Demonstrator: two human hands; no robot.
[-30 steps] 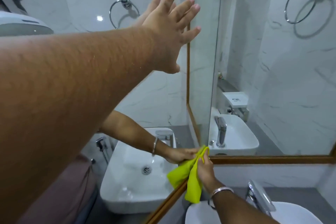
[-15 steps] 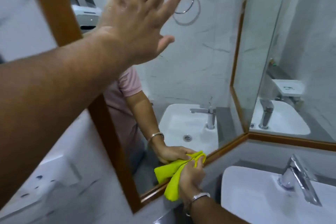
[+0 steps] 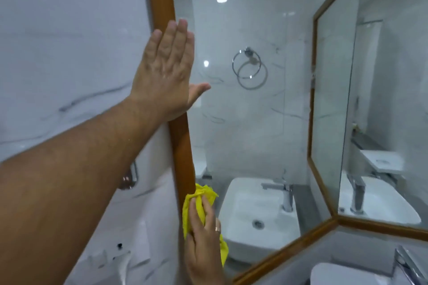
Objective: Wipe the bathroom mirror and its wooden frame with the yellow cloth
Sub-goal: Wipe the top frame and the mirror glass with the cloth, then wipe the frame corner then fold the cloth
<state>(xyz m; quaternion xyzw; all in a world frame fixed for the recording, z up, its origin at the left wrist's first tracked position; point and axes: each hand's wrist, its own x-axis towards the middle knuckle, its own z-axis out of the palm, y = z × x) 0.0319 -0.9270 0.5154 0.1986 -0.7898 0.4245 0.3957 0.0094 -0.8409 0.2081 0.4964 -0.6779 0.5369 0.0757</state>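
- My right hand [image 3: 202, 236] presses the cloth [image 3: 196, 208] flat against the lower left of the mirror [image 3: 245, 122], right where the glass meets the frame [image 3: 183, 146].
- The cloth sits under my palm and fingers — bunched, not gripped in a fist. Yellow shows above my fingertips and again below the heel of my hand, on the right.
- Its long axis runs roughly up and down, along the left upright of the frame, and its top edge touches that wood.
- My left hand [image 3: 165, 74] is higher up, open and flat, fingers together and pointing up, thumb out to the right over the glass. It lies over the same upright and holds nothing.
- The two hands are well apart — one above the other along the frame.
- The upright leans a little, its top toward the left.
- In the glass I see a sink [image 3: 257, 215], a tap [image 3: 283, 194] and a towel ring [image 3: 246, 65].
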